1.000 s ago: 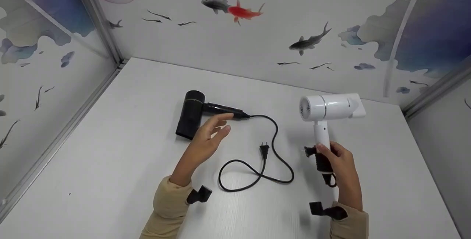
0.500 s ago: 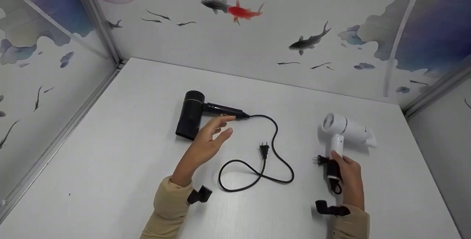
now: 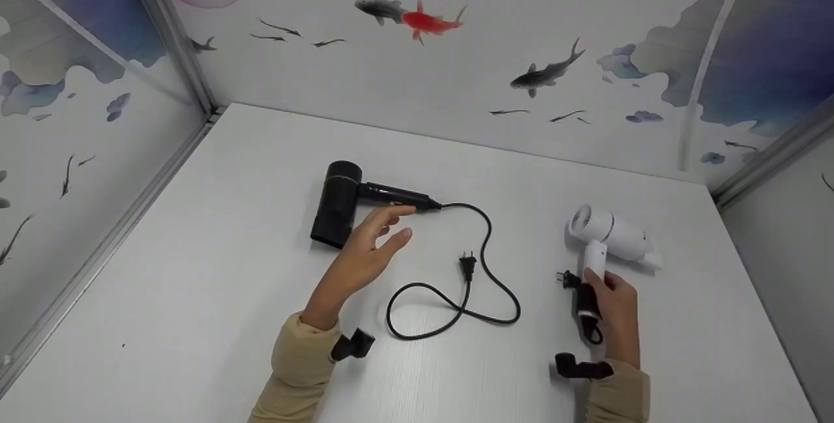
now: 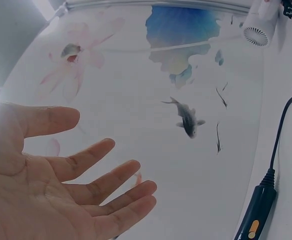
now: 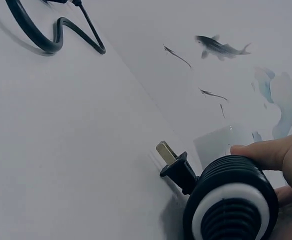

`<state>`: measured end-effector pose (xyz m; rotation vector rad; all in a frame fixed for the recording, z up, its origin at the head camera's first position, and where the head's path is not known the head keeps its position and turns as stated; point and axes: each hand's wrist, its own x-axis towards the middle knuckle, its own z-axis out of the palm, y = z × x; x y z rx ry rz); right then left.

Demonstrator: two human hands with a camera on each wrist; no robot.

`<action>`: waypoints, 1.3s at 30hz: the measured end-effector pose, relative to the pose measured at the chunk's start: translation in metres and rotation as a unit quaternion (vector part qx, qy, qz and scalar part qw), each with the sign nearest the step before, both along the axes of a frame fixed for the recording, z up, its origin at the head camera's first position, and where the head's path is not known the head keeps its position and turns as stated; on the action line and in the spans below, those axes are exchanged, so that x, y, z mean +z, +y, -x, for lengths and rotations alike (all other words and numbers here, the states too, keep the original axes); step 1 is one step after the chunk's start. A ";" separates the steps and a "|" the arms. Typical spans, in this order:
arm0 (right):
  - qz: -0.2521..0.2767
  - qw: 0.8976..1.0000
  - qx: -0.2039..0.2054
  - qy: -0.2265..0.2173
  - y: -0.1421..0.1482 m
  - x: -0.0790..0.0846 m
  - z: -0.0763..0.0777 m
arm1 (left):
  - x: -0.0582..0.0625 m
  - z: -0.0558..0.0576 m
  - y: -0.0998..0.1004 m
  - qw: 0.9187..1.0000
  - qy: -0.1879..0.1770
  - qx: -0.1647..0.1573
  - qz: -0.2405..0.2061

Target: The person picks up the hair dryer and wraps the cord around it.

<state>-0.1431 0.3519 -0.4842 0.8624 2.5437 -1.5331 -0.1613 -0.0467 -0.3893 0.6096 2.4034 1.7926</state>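
Observation:
At the right of the table a white hair dryer [image 3: 612, 235] lies tilted, its black cord wound round the lower handle [image 3: 588, 299]. My right hand [image 3: 617, 309] grips that handle, thumb on its upper side. The white dryer's two-pin plug [image 5: 178, 169] sticks out beside the handle. Left of centre lies a black hair dryer [image 3: 337, 204], its handle [image 3: 397, 196] pointing right. Close in front of it my left hand [image 3: 368, 250] hovers with nothing in it. Its fingers [image 4: 106, 182] are spread and loosely bent in the left wrist view.
From the black dryer, a black cord [image 3: 490, 279] loops across the middle of the white table [image 3: 195, 266] and ends in a plug [image 3: 468, 266]. A wall [image 3: 449, 84] printed with fish stands behind the table, with side panels at left and right.
My right hand has lowered the white hair dryer onto the table, toward me and slightly right; in the last half second it shifted only slightly. My left hand has barely moved.

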 end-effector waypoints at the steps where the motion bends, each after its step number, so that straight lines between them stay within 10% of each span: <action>1: -0.007 1.000 0.005 -0.002 0.000 0.000 0.000 | 0.000 0.000 0.000 1.000 0.001 0.000 0.001; 22: -0.094 0.994 0.034 0.045 -0.005 0.019 -0.003 | -0.010 0.015 -0.019 0.992 0.038 0.110 0.039; 31: -0.121 0.981 0.042 0.142 -0.032 0.044 -0.006 | -0.040 0.041 -0.038 0.971 0.014 0.215 0.102; 39: -0.116 0.975 0.103 0.162 -0.061 0.058 -0.008 | -0.073 0.060 -0.048 0.957 -0.035 0.235 0.169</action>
